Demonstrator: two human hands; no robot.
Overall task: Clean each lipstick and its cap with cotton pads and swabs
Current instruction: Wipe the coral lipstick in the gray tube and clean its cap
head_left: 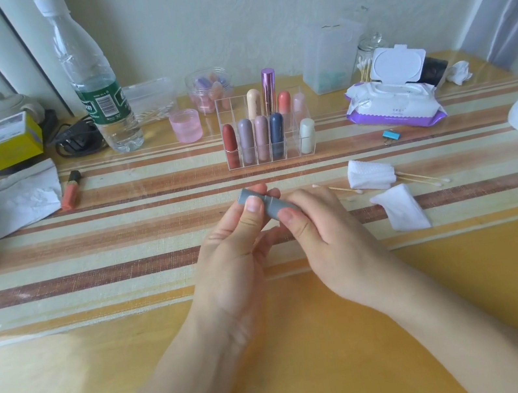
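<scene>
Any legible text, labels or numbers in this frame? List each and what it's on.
"on": end of a cut-off word, green label of the water bottle; barcode digits too small.
Yellow box: label blurred, unreadable.
Wipes pack: print too small to read.
Grey lipstick: no text shows.

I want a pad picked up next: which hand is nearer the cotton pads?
Right. The right hand grips the lipstick just left of the pads; the left hand holds its other end, farther left.
</scene>
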